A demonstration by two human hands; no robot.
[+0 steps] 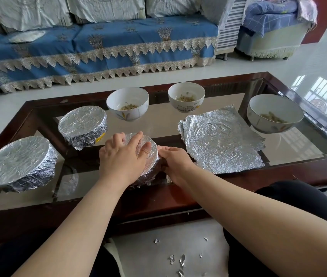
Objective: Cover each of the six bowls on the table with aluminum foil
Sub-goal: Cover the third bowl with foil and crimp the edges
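Left hand point(123, 156) lies flat, fingers point(132, 139) spread wide & pressed down on top of the small foil-wrapped bowl point(150, 166) at the front-centre of the glass-topped dark wood surface point(228, 182). Right hand point(175, 162) is at that bowl's right side, its fingertips point(161, 150) pinched narrow against the foil at the rim. Just left of this bowl, two more round bowls fully wrapped in crinkled foil: one near the back-left point(82, 126), one bigger at the front-left corner point(19, 163). Right of the hands, a flat stack of crumpled aluminium foil sheets point(222, 140) lies on the glass, near the right wrist but not touching it. Behind, 3 white ceramic bowls, uncovered, w/ a little pale food in each: one w/ a plant motif point(127, 103), one w/ small cartoon figures point(186, 97), one far right point(274, 113) just beside the foil stack. Small foil scraps point(181, 260) are scattered on the pale floor between the person's knees. Beyond the surface stands a sofa w/ a blue lace-edged cover point(98, 48).
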